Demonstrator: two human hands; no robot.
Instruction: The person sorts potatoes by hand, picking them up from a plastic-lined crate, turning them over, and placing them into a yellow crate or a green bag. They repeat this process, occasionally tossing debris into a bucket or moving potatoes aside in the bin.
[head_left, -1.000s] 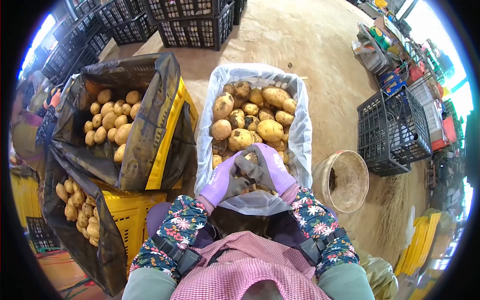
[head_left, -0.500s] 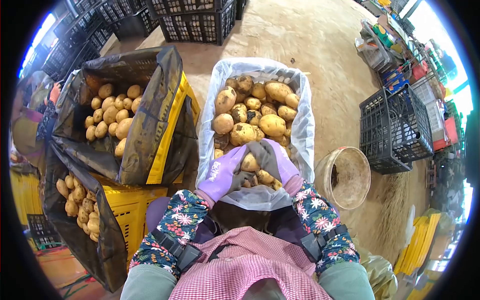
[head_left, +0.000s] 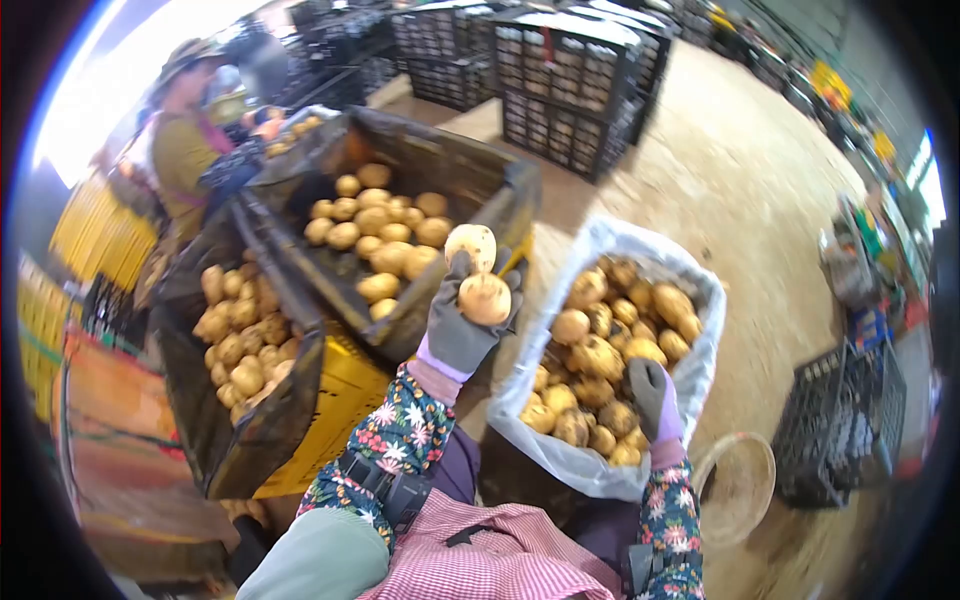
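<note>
Two potatoes (head_left: 484, 299) rest in my left hand (head_left: 462, 335), gloved in grey and purple, held palm up near the right edge of a dark-lined crate (head_left: 480, 165) with potatoes (head_left: 392, 228) inside. My right hand (head_left: 655, 400) is over the right part of a crate lined with white plastic (head_left: 705, 320), which holds many potatoes (head_left: 592, 357) with dark soil marks. Its gloved fingers are curled, and whatever they may hold is hidden. At the left, a second dark-lined crate (head_left: 195, 400) holds more potatoes (head_left: 243, 335).
A person (head_left: 185, 150) in a hat stands at the upper left beside more potatoes. Stacked black crates (head_left: 570, 85) stand at the back. A round bucket (head_left: 738, 490) and a black crate (head_left: 838, 425) are on the right. Yellow crates (head_left: 105, 235) are stacked far left.
The view has turned left. My hands, together over the white-lined crate before, are now apart. My left hand has moved toward the dark-lined crates with two potatoes; my right hand stays over the white-lined crate.
</note>
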